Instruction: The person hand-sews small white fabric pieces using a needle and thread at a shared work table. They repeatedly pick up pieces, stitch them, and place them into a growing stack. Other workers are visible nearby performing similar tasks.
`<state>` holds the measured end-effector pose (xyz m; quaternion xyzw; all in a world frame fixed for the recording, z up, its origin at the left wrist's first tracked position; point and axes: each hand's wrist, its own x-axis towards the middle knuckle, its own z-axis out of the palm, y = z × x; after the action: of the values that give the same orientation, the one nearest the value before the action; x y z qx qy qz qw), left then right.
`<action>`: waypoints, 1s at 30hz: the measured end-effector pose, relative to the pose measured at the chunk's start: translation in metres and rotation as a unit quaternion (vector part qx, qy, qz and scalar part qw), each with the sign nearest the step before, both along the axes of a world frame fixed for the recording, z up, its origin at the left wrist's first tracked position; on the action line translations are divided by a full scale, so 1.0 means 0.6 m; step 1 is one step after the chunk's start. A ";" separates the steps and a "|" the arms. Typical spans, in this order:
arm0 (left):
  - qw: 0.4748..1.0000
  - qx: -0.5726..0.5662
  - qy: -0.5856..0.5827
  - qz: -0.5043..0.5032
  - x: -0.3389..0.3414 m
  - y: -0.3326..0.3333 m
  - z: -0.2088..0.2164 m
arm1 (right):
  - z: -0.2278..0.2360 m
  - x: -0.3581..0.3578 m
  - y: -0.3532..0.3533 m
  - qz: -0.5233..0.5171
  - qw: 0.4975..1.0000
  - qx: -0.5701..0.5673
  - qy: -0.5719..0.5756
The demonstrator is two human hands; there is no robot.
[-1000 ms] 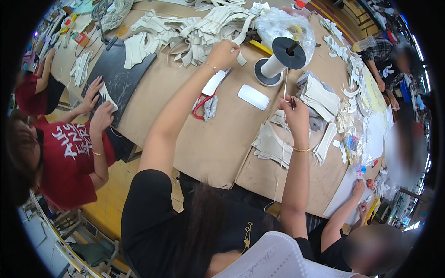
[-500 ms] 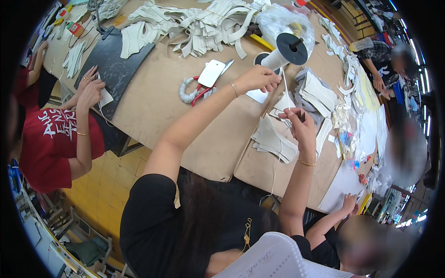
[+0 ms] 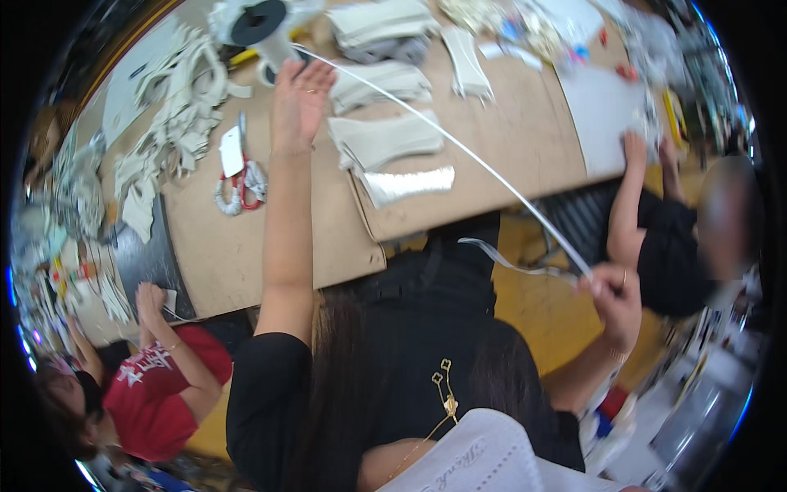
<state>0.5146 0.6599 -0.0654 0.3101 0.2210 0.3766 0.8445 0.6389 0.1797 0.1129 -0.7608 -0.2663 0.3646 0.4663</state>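
White tape [image 3: 459, 145] runs straight, long axis slanting from spool [image 3: 262, 25], upper left, over worktop [image 3: 516, 115] to right hand [image 3: 615, 305], fingers pinched on it; left hand [image 3: 298, 102] nearer spool, fingers loosely spread, no grip visible

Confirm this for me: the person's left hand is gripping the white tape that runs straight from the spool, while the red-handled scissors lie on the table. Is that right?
Not quite: in the head view, the right hand is gripping the white tape that runs straight from the spool, while the red-handled scissors lie on the table.
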 end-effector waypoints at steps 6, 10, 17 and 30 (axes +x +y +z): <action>0.799 0.516 0.309 -0.008 -0.059 -0.236 -0.052 | -0.050 0.055 -0.004 -0.058 0.996 0.040 0.054; 0.576 0.744 0.328 -0.086 -0.062 -0.289 -0.061 | -0.045 0.050 -0.013 0.006 0.998 -0.010 0.059; 0.336 0.843 0.359 -0.218 -0.039 -0.282 -0.056 | -0.054 0.002 -0.086 0.001 0.999 -0.002 0.052; 0.433 0.805 0.365 -0.176 0.018 -0.077 -0.018 | 0.197 -0.099 -0.589 -0.527 0.740 -0.290 -0.301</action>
<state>0.5251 0.6134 -0.0762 0.9906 0.0465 0.0794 0.1012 0.5794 -0.1736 0.2314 -0.9482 0.1697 -0.1277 0.2361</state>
